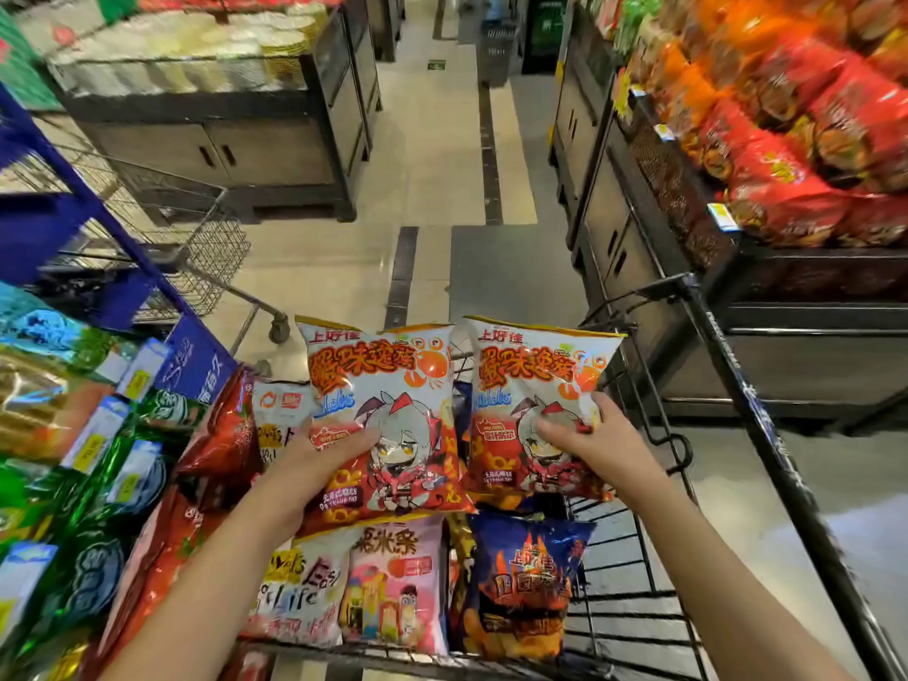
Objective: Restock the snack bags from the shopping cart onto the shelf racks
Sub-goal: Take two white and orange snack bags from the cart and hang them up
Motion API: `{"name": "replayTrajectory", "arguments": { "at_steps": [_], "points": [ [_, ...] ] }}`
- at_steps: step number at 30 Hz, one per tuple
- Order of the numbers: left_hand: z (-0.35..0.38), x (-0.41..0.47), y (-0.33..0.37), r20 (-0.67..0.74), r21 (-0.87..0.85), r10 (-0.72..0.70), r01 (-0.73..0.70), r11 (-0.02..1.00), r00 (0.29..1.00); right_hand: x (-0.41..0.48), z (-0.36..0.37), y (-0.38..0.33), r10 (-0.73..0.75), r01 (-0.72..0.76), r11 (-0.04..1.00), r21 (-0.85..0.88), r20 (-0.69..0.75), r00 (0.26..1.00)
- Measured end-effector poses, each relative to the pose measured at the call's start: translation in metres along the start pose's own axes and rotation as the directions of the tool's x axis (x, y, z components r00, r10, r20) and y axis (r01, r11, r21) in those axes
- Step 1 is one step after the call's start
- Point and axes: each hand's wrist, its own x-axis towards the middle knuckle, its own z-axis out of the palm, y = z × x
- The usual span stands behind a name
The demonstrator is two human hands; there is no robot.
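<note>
Now each hand holds one crab-flavour snack bag above the shopping cart [653,607]: left hand [314,464] grip clenched on the left bag [388,385], right hand [589,439] on the right bag [530,380]. More snack bags [393,582] lie in the cart below.

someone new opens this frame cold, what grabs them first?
Two matching white-and-orange crab snack bags held up side by side at centre, one in the left hand and one in the right hand, above the shopping cart. Under them the cart holds more bags, among them a dark blue flame-print bag and a pink bag. A blurred wall of red and orange packets fills the upper-right shelf.
</note>
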Motion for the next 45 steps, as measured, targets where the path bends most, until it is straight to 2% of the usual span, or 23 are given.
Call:
{"name": "replayTrajectory", "arguments": {
  "at_steps": [8, 12, 20, 24, 27, 29, 31, 33, 38, 43, 45],
  "points": [
    [-0.029, -0.043, 0.033, -0.036, -0.047, 0.066, -0.068, 0.997, 0.997, -0.050, -0.002, -0.068, -0.168, 0.161, 0.981, 0.105, 0.061, 0.984],
    [-0.042, -0.078, 0.034, -0.073, -0.088, 0.124, -0.130, 0.988, 0.990, -0.056, 0.012, -0.088, -0.217, 0.197, 0.971, 0.138, 0.152, 0.964],
    [-0.063, -0.168, -0.003, -0.319, -0.202, 0.119, -0.190, 0.961, 0.940, -0.046, 0.052, -0.103, -0.235, 0.217, 0.972, 0.089, 0.394, 0.889],
    [-0.048, -0.224, -0.037, -0.487, -0.283, 0.063, -0.226, 0.932, 0.871, -0.053, 0.080, -0.104, -0.206, 0.220, 0.975, 0.038, 0.532, 0.821],
    [-0.037, -0.267, -0.072, -0.623, -0.354, -0.050, -0.224, 0.908, 0.781, -0.071, 0.105, -0.098, -0.213, 0.280, 0.960, -0.005, 0.634, 0.743],
    [-0.031, -0.299, -0.098, -0.657, -0.399, -0.074, -0.263, 0.878, 0.750, -0.086, 0.121, -0.092, -0.205, 0.301, 0.954, -0.002, 0.728, 0.654],
    [-0.025, -0.333, -0.123, -0.670, -0.418, -0.075, -0.292, 0.860, 0.739, -0.104, 0.140, -0.085, -0.195, 0.337, 0.941, -0.029, 0.768, 0.610],
    [-0.018, -0.369, -0.149, -0.717, -0.405, -0.067, -0.336, 0.850, 0.694, -0.126, 0.158, -0.080, -0.163, 0.356, 0.933, -0.059, 0.811, 0.562],
    [0.009, -0.459, -0.197, -0.838, -0.400, -0.139, -0.420, 0.815, 0.528, -0.205, 0.199, -0.067, -0.157, 0.456, 0.889, -0.033, 0.915, 0.372],
    [0.043, -0.550, -0.232, -0.918, -0.383, -0.231, -0.567, 0.730, 0.323, -0.300, 0.229, -0.059, -0.078, 0.480, 0.877, 0.005, 0.988, 0.131],
    [0.060, -0.590, -0.246, -0.934, -0.357, -0.256, -0.593, 0.722, 0.250, -0.341, 0.241, -0.048, -0.073, 0.484, 0.875, 0.027, 0.994, 0.077]
  ]
}}
